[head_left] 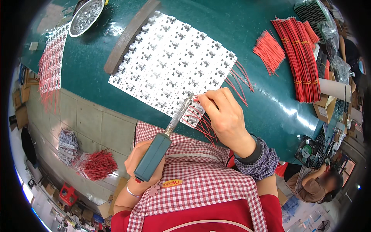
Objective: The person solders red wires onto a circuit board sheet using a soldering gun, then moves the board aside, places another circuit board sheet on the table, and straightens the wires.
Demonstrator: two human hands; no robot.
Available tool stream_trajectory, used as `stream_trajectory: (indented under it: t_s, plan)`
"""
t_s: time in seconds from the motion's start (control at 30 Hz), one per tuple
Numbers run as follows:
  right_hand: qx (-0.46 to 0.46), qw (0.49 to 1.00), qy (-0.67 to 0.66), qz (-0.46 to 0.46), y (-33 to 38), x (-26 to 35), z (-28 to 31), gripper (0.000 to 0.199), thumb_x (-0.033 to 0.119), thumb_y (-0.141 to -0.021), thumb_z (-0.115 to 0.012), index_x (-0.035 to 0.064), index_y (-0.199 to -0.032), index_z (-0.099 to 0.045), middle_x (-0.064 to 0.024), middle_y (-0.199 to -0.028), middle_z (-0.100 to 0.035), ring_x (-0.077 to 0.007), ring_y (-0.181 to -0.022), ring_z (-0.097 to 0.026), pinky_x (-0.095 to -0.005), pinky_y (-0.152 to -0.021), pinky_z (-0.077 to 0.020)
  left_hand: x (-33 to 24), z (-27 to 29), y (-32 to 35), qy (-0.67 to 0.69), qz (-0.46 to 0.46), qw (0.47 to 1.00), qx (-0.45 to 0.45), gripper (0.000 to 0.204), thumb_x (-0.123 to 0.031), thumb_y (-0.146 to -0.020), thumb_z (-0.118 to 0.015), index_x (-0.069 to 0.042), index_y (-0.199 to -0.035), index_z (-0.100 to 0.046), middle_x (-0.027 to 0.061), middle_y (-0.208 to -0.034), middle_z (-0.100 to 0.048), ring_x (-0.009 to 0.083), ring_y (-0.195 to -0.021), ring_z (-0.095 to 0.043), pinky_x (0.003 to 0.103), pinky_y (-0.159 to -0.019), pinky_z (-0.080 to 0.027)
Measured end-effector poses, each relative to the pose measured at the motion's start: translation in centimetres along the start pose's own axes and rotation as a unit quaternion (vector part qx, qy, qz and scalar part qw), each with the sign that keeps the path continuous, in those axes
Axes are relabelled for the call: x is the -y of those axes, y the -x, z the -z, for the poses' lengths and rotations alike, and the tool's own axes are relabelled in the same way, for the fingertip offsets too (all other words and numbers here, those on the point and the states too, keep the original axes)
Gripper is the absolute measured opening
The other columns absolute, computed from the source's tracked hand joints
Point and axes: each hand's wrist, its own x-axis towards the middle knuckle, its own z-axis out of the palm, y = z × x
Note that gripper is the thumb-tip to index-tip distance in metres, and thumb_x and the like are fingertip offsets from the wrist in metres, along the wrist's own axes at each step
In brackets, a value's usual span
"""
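Observation:
My left hand (142,159) is wrapped round the dark green handle of a soldering gun (153,156). The gun's metal tip points up and right, reaching the near right part of a white circuit board panel (158,65). Beside that tip, my right hand (225,116) pinches the end of a red wire (196,99) against the panel. Small dark components cover the panel in rows. Several more red wires (204,127) trail from its near corner under my right hand, and others (241,77) stick out past its right edge. The exact contact at the tip is too small to tell.
A dark bar (129,38) lies along the panel's left edge. Behind it stands a metal bowl (87,19). A wired panel (52,63) overhangs the table's left edge. Loose red wires (269,52) and tied bundles (299,63) lie right, near a fan (307,150). Another person (315,183) sits lower right.

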Motion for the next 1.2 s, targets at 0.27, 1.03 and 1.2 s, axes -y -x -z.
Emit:
stream_trajectory:
  t_s: [0.27, 1.03, 1.2]
  plan:
    - [0.001, 1.000, 0.010, 0.006, -0.1, 0.1, 0.1, 0.032, -0.003, -0.070, -0.069, -0.0018, -0.102, -0.068, -0.0103, -0.093, -0.062, -0.0257, -0.081, -0.059, -0.0337, -0.067, -0.0512, 0.4, -0.2, 0.3, -0.003, -0.004, 1.000, 0.003, 0.025, 0.009, -0.069, -0.074, 0.007, -0.093, -0.068, 0.0159, -0.086, -0.067, 0.0279, -0.074, -0.069, 0.031, -0.063, -0.056]
    - [-0.069, 0.998, 0.015, 0.006, 0.5, -0.5, -0.3, 0.034, 0.000, -0.072, -0.068, -0.0043, -0.106, -0.067, -0.0101, -0.092, -0.062, -0.0250, -0.078, -0.057, -0.0344, -0.065, -0.0479, 0.1, 0.0, -0.4, -0.015, -0.006, 1.000, -0.005, 0.022, 0.003, -0.079, -0.075, 0.005, -0.100, -0.068, 0.0168, -0.093, -0.067, 0.0258, -0.075, -0.066, 0.031, -0.066, -0.053]
    - [-0.055, 0.998, -0.002, -0.017, 0.6, -0.4, -0.7, 0.033, -0.006, -0.072, -0.070, -0.0034, -0.105, -0.068, -0.0106, -0.091, -0.062, -0.0254, -0.076, -0.058, -0.0347, -0.063, -0.0483, 0.2, -0.4, -1.2, 0.003, -0.001, 1.000, 0.004, 0.023, 0.004, -0.079, -0.074, 0.006, -0.102, -0.069, 0.0182, -0.096, -0.068, 0.0288, -0.078, -0.068, 0.032, -0.068, -0.055]
